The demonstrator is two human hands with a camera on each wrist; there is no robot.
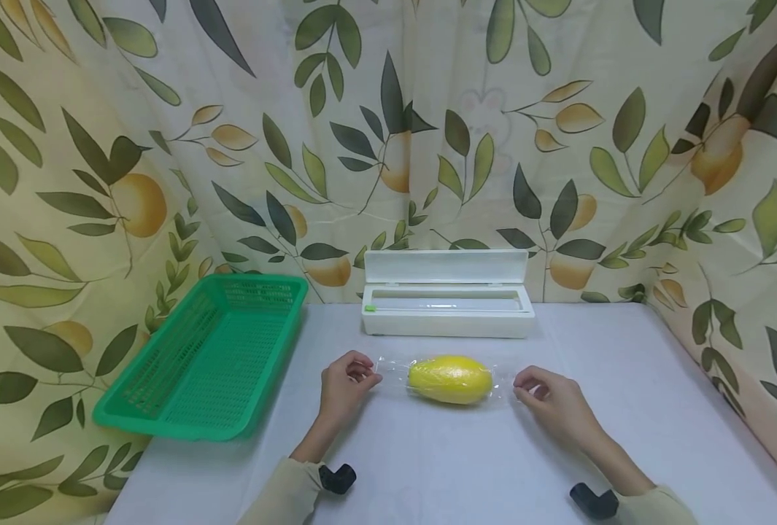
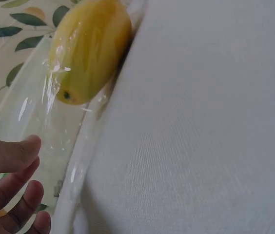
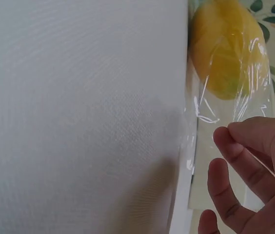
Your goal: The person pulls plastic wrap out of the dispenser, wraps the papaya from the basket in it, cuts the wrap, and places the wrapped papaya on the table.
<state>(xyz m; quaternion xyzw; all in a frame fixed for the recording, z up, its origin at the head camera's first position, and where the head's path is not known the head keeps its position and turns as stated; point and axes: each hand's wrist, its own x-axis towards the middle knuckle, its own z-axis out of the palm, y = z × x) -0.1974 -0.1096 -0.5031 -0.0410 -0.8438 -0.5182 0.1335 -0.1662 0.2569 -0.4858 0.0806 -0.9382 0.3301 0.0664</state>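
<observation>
A yellow oval fruit [image 1: 451,380] lies on its side on the table, wrapped in clear plastic wrap [image 1: 395,370]. The wrap reaches out past both ends of the fruit, creased and shiny. At its left end, my left hand [image 1: 346,386] pinches the film between thumb and index finger, the other fingers loosely bent. My right hand [image 1: 555,402] pinches the opposite end with thumb [image 3: 254,132] and index fingertip. A small dark spot marks the end of the fruit [image 2: 91,53] facing my left hand.
Behind the fruit stands a white wrap dispenser box [image 1: 447,324], lid raised, with a small green piece at its left. A green plastic basket [image 1: 257,408] sits on the left side of the white-covered table [image 1: 441,474]. Leaf-patterned curtains [image 1: 427,146] hang at the back and sides.
</observation>
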